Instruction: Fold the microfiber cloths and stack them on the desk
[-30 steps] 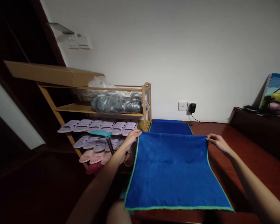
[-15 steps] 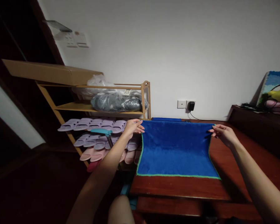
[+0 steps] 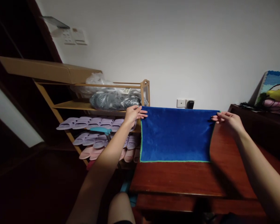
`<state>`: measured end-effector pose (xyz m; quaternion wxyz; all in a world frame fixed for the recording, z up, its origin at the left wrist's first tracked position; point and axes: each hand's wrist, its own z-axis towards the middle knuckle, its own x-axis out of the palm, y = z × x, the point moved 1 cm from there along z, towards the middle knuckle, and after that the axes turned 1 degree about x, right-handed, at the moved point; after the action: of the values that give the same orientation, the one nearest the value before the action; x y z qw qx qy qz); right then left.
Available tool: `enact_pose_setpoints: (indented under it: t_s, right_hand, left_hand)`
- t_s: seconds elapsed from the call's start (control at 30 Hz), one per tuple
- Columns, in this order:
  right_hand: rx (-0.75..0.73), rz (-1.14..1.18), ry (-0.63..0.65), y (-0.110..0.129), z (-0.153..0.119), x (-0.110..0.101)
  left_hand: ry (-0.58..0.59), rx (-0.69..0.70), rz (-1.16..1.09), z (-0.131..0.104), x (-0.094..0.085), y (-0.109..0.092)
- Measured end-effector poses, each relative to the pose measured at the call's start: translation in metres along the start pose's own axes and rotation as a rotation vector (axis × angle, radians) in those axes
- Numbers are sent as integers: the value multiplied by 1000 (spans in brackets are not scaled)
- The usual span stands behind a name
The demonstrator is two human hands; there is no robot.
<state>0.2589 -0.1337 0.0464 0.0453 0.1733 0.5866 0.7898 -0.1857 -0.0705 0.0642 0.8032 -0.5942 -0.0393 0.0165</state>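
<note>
A blue towel [image 3: 176, 135] with a bright green edge hangs stretched between my two hands over the reddish-brown wooden table [image 3: 177, 177]. My left hand [image 3: 133, 115] pinches its upper left corner, the other fingers spread against the cloth. At the upper right corner, my right hand [image 3: 228, 119] grips the towel between thumb and fingers. The top edge runs nearly straight between them, and the green lower edge is down at the tabletop. Whatever lies behind the raised cloth is hidden.
Left of the table stands a wooden shoe rack [image 3: 144, 90] with rows of lilac slippers [image 3: 84, 123] and pink slippers [image 3: 93, 152]. It also bears a cardboard box [image 3: 49, 71] and a plastic-wrapped bundle [image 3: 116, 99]. A black adapter [image 3: 190, 104] is plugged into the wall.
Both hands have raised the towel's top edge, and it now stands more upright. Its lower edge has slid away from me across the table. The adapter's cord is now covered.
</note>
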Motion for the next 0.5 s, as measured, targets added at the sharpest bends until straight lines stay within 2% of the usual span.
enact_pose_setpoints:
  t_s: [0.23,0.5]
  right_hand:
    - [78,34,-77,2,19,10]
    - [75,55,-79,14,28,19]
  left_hand:
    - [1,-32,-61,29,6,-10]
    - [0,-23,-43,38,1,-17]
